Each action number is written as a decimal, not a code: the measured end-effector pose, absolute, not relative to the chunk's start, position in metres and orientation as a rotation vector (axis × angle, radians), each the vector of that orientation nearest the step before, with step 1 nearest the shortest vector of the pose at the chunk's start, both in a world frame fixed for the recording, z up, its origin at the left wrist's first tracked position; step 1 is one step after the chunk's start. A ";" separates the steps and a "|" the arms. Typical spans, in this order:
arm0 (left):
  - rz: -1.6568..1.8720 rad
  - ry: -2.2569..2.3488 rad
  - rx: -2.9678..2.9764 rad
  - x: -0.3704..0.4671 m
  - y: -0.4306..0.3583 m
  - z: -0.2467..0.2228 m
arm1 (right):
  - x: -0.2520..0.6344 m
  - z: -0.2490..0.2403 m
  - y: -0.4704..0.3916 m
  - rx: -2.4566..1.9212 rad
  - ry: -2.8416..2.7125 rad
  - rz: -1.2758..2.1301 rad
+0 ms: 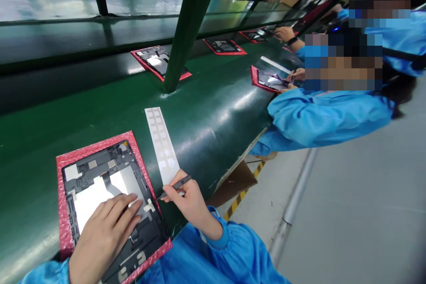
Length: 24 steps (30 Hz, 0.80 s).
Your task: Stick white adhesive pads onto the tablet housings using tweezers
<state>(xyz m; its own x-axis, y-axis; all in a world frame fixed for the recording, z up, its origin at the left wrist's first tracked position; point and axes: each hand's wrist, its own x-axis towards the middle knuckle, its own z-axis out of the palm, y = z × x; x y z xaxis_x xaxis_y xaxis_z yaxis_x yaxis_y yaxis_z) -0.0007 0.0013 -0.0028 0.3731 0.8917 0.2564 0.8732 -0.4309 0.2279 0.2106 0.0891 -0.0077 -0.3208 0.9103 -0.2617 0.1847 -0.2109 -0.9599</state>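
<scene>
An opened tablet-like device [109,177] with silver plates and dark parts lies on pink bubble wrap [136,146] at the lower left. My left hand [108,233] rests flat on the device, its fingers stretched over the silver plate. In my right hand [188,202] is a dark pen-like tool [181,182], pinched between thumb and fingers. The tool's tip is at a small whitish tab [149,207] near the device's right edge. A white strip of stickers [161,142] lies just beyond my right hand, its near end by my fingers.
A green post [191,26] rises from the green bench [206,111]. Further along are more devices [156,60] on pink wrap. To the right, a co-worker in a blue sleeve [326,120] handles another device [269,80]. A cardboard box [236,182] stands below the bench edge.
</scene>
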 end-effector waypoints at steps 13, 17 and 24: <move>0.513 1.640 2.567 -0.002 0.000 -0.006 | 0.210 -0.005 0.089 -1.347 -1.470 1.564; 0.514 1.645 2.557 -0.002 0.000 -0.006 | 0.209 -0.005 0.089 -1.353 -1.474 1.558; 0.521 1.649 2.549 -0.002 0.000 -0.006 | 0.209 -0.004 0.088 -1.367 -1.482 1.559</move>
<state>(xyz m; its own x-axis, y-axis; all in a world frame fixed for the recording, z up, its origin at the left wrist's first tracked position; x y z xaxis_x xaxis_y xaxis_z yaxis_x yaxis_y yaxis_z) -0.0019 -0.0002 -0.0060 0.3705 0.8954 0.2468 0.8747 -0.4257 0.2317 0.2088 0.0880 -0.0040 -0.3027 0.9126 -0.2748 0.2282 -0.2106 -0.9506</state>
